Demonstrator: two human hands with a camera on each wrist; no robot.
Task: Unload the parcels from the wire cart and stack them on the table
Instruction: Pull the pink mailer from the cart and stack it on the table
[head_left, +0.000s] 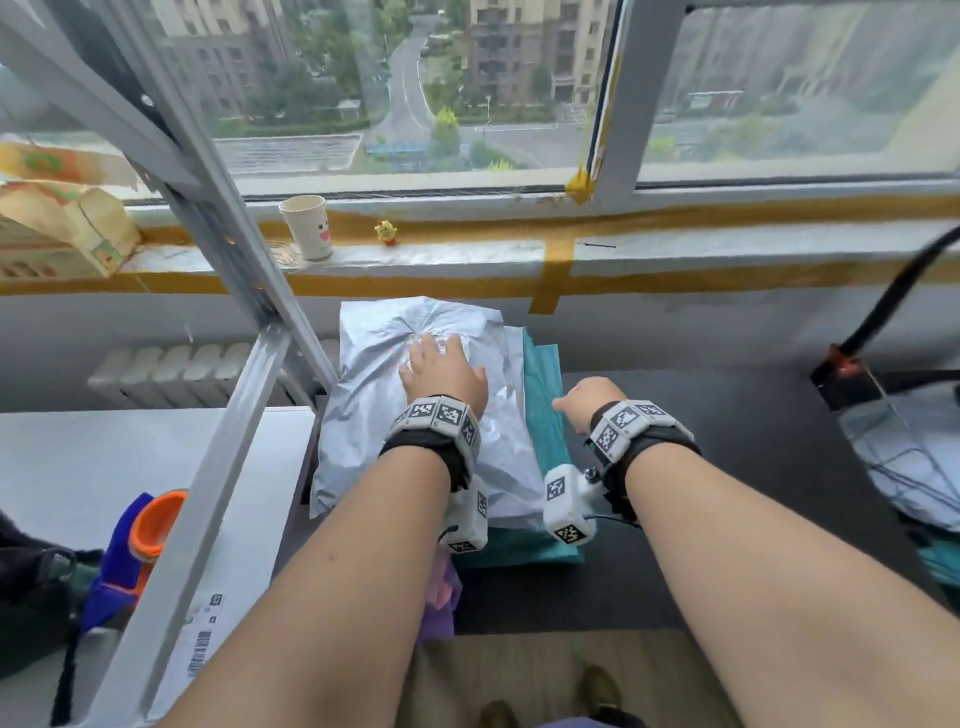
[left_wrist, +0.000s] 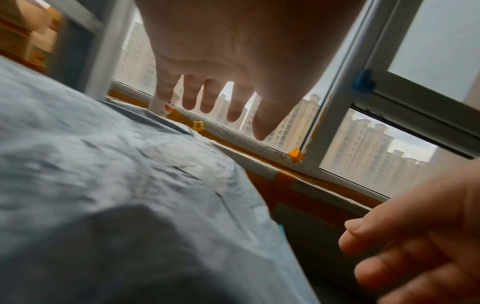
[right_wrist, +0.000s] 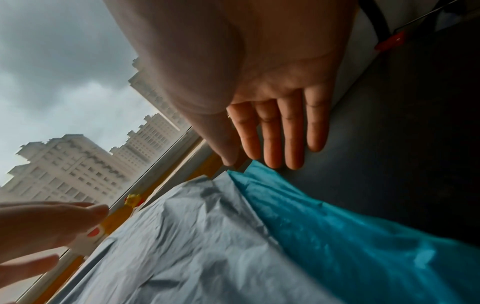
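A crumpled grey poly parcel (head_left: 374, 415) lies on top of a teal parcel (head_left: 545, 395) on the dark table (head_left: 727, 415). A purple parcel (head_left: 441, 597) sticks out under them at the near edge. My left hand (head_left: 441, 364) is spread over the grey parcel (left_wrist: 103, 185) with straight fingers (left_wrist: 207, 98). The left wrist view shows a small gap under them. My right hand (head_left: 587, 400) is at the teal parcel's (right_wrist: 363, 236) right edge, and its straight fingers (right_wrist: 293, 133) point down at the table (right_wrist: 415, 144). Neither hand holds anything. The wire cart (head_left: 893, 457) with more parcels is at the right.
A grey metal rack post (head_left: 234, 364) slants across the left, just beside the stack. Behind it, on the window sill, are a paper cup (head_left: 306, 228) and a small yellow toy (head_left: 386, 232). A white table (head_left: 104, 457) with a blue and orange object (head_left: 135, 545) is at the left.
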